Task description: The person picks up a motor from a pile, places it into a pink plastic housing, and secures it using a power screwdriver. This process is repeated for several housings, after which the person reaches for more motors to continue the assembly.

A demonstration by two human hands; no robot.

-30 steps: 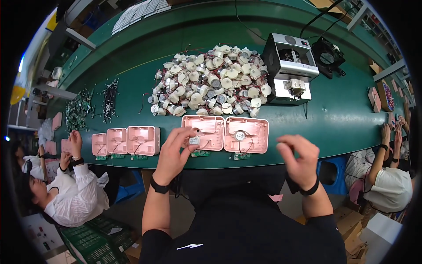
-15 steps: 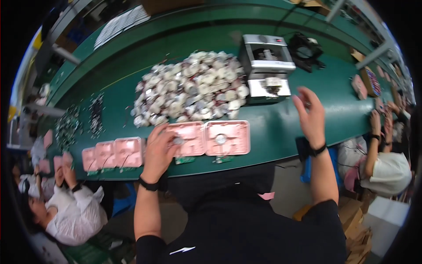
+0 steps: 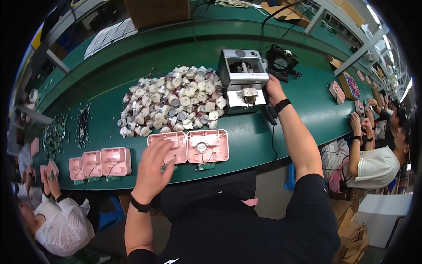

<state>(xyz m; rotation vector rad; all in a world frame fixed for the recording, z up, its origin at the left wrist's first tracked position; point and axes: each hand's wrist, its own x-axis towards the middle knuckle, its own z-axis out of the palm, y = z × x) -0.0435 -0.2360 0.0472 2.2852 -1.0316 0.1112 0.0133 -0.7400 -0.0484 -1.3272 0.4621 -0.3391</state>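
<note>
My left hand [image 3: 154, 169] is open, fingers spread over the left of two pink plastic housings [image 3: 181, 149] and hiding part of its inside. To its right, another pink housing [image 3: 188, 159] holds a round white-and-silver motor [image 3: 201, 148] with thin wires, and a green circuit board [image 3: 206, 166] lies at its front edge. My right hand [image 3: 275, 91] is at the right side of a silver-and-black screw feeder [image 3: 243, 81]; its fingers are partly hidden there. A black corded tool [image 3: 269, 115] lies just below my right wrist.
A large heap of white motors [image 3: 173, 101] lies behind the housings. Several pink housings [image 3: 115, 161] with boards line the left. Piles of green boards [image 3: 55, 135] and small dark parts [image 3: 83, 125] lie farther left. A black fan [image 3: 281, 61] stands behind the feeder. Co-workers sit on both sides.
My right hand has moved left and away from me to the feeder's side. My left hand, earlier pinching a small round part, now has spread fingers over the housing. The view has shifted.
</note>
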